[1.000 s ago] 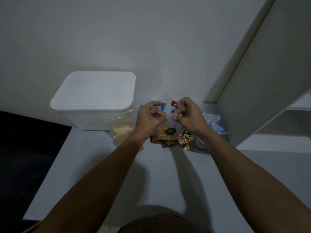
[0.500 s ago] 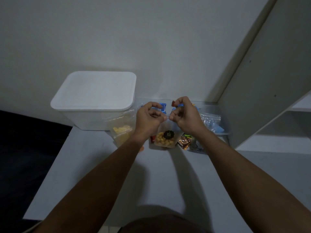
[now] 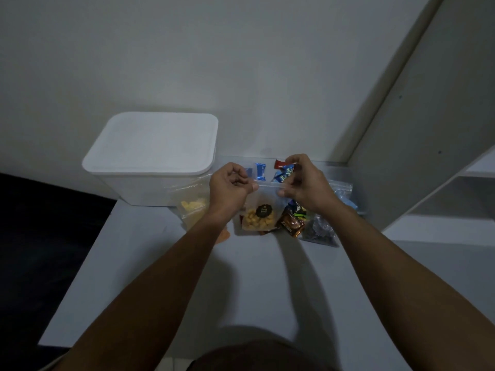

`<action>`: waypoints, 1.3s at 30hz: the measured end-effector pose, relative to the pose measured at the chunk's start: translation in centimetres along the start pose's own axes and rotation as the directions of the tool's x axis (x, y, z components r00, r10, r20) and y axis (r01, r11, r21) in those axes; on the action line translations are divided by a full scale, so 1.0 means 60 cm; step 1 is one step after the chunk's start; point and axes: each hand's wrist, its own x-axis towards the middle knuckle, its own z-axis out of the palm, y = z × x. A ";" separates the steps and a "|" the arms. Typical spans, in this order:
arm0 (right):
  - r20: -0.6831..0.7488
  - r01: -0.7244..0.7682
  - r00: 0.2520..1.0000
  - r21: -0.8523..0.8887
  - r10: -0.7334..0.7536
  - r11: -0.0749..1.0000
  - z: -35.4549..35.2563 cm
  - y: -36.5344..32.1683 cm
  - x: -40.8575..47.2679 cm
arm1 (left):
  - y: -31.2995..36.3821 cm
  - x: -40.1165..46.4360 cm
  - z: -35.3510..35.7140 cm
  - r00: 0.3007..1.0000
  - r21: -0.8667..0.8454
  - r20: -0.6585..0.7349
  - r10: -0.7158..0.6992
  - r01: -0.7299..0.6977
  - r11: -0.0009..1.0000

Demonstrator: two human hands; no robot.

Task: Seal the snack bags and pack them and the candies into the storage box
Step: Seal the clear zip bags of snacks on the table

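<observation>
A clear zip bag of yellow snacks [image 3: 259, 219] with a round black label hangs upright above the table. My left hand [image 3: 231, 186] pinches the left end of its zip strip and my right hand [image 3: 302, 183] pinches the right end. The white storage box [image 3: 155, 156] stands at the back left with its lid on. Blue and red wrapped candies [image 3: 270, 171] lie behind the held bag. Brown candy wrappers [image 3: 290, 223] lie below my right hand.
Another zip bag with yellow chips [image 3: 191, 206] leans by the box. A bag of dark pieces [image 3: 320, 231] and a bag with blue contents [image 3: 344, 194] lie at the right. A white shelf unit [image 3: 442, 156] rises on the right. The grey table [image 3: 241, 285] reaches toward me.
My hands have moved apart along the zip strip, the left going left and the right going right. The bag hangs a little straighter.
</observation>
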 end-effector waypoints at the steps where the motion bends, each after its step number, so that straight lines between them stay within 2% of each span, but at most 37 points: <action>1: 0.006 -0.008 1.000 -0.016 0.008 1.000 -0.002 -0.001 -0.001 | 0.000 -0.001 -0.003 1.000 -0.011 -0.006 -0.008 0.008 1.000; 5: -0.008 -0.019 1.000 -0.013 0.019 1.000 -0.002 -0.003 -0.003 | -0.004 -0.004 -0.009 1.000 -0.028 -0.004 -0.022 0.022 0.999; 12: 0.020 -0.083 0.997 0.109 0.081 0.991 0.005 -0.002 -0.004 | -0.017 -0.014 -0.026 1.000 -0.041 -0.001 0.010 -0.010 0.999; 17: 0.014 -0.028 0.999 0.013 0.028 1.000 0.015 -0.002 0.004 | -0.037 -0.022 -0.044 1.000 0.008 -0.011 -0.013 0.013 1.000; 20: 0.054 -0.032 0.998 0.008 0.031 0.999 0.031 -0.001 0.008 | -0.047 -0.023 -0.063 0.999 0.042 -0.014 -0.033 0.034 0.999; 23: 0.158 -0.033 0.987 0.028 0.028 0.999 0.051 -0.010 0.008 | -0.061 -0.029 -0.085 0.994 0.093 0.040 -0.100 0.096 0.991; 27: 0.282 0.015 0.959 -0.054 0.001 0.998 0.080 -0.018 0.011 | -0.086 -0.041 -0.119 0.979 0.162 0.128 -0.158 0.136 0.977; 29: 0.318 0.046 0.948 -0.086 -0.017 0.995 0.096 -0.022 0.013 | -0.097 -0.044 -0.137 0.976 0.213 0.128 -0.175 0.146 0.966; 32: 0.342 0.075 0.939 -0.084 -0.042 0.994 0.116 -0.033 0.013 | -0.107 -0.048 -0.157 0.971 0.282 0.124 -0.202 0.160 0.946; 39: 0.309 0.048 0.951 -0.043 -0.033 0.998 0.164 -0.042 0.023 | -0.124 -0.049 -0.188 0.991 0.330 0.056 -0.120 0.095 0.939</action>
